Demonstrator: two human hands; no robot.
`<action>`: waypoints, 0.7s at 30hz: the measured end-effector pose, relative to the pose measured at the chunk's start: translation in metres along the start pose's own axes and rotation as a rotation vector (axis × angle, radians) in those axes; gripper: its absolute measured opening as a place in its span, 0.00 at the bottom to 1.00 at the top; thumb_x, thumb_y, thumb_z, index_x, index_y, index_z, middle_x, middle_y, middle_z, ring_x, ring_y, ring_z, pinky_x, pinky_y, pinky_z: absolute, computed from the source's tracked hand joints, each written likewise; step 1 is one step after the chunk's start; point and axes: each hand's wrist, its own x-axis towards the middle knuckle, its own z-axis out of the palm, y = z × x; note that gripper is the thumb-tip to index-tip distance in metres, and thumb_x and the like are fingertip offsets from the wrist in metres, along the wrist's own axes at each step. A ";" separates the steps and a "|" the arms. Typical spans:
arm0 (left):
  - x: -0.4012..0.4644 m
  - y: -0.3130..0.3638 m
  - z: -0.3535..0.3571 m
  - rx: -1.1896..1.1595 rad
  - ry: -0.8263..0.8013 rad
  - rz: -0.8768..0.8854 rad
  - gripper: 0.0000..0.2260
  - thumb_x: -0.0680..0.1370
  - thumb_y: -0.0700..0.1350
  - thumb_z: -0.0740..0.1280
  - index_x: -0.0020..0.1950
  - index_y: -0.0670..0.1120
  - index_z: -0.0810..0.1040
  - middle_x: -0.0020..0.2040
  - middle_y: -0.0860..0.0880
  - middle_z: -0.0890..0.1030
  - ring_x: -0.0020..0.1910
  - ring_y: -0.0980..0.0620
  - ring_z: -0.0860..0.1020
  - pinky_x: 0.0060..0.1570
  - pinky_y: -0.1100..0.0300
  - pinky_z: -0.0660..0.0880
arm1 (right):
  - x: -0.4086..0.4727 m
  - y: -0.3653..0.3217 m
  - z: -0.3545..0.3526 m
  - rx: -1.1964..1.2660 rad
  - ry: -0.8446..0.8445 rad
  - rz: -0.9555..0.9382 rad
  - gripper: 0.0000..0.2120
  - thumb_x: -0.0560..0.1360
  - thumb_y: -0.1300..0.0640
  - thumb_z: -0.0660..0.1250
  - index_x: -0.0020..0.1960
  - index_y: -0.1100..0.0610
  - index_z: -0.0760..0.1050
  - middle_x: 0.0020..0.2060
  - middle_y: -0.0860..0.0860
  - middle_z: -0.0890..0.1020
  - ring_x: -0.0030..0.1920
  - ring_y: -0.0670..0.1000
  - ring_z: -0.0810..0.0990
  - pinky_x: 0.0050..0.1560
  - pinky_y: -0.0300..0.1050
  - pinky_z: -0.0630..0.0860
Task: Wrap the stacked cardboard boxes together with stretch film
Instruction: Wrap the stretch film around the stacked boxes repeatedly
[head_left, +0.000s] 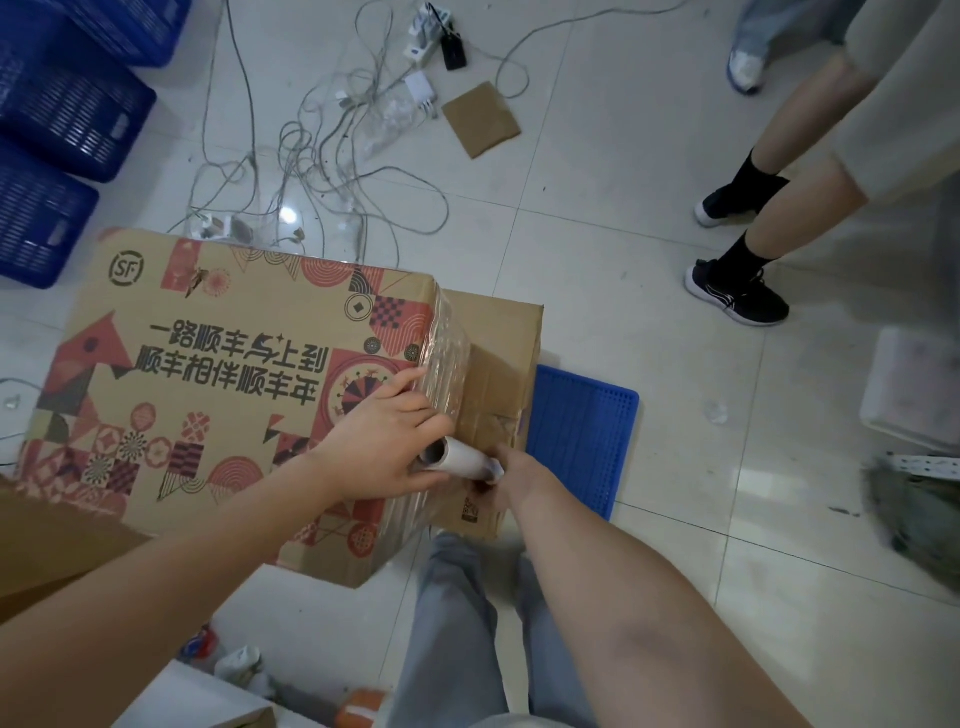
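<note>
Cardboard boxes (223, 395) on tiled floor (623, 234) | cables (332, 156), blue crates (67, 104) | both hands' fingers grasping film roll (460, 460)

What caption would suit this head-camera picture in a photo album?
Both hands, left hand and right hand, hold a stretch film roll against the stacked cardboard boxes, film already covering one corner.

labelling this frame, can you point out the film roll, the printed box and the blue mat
film roll (457, 460), head view, on the bare cardboard core
printed box (218, 353), head view, on its top face
blue mat (582, 431), head view, on its perforated surface
</note>
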 end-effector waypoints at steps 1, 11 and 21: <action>0.000 0.000 0.001 0.002 0.005 -0.008 0.18 0.71 0.60 0.65 0.48 0.46 0.75 0.34 0.53 0.77 0.39 0.51 0.76 0.71 0.50 0.57 | -0.002 -0.001 0.000 0.021 -0.004 0.014 0.10 0.79 0.55 0.62 0.53 0.62 0.69 0.43 0.59 0.73 0.44 0.57 0.76 0.24 0.47 0.78; 0.000 -0.002 0.004 -0.036 0.067 0.001 0.15 0.74 0.58 0.62 0.50 0.48 0.68 0.34 0.53 0.77 0.38 0.51 0.76 0.70 0.49 0.59 | 0.026 -0.026 -0.006 -0.083 0.025 0.020 0.19 0.76 0.59 0.67 0.65 0.62 0.68 0.60 0.65 0.75 0.55 0.64 0.80 0.46 0.56 0.80; 0.001 -0.002 0.008 -0.052 0.156 -0.009 0.15 0.73 0.54 0.68 0.48 0.47 0.66 0.32 0.51 0.76 0.36 0.50 0.76 0.67 0.48 0.62 | 0.011 -0.033 -0.024 -1.062 0.047 -0.514 0.32 0.75 0.63 0.61 0.77 0.50 0.56 0.74 0.56 0.60 0.60 0.50 0.71 0.50 0.44 0.75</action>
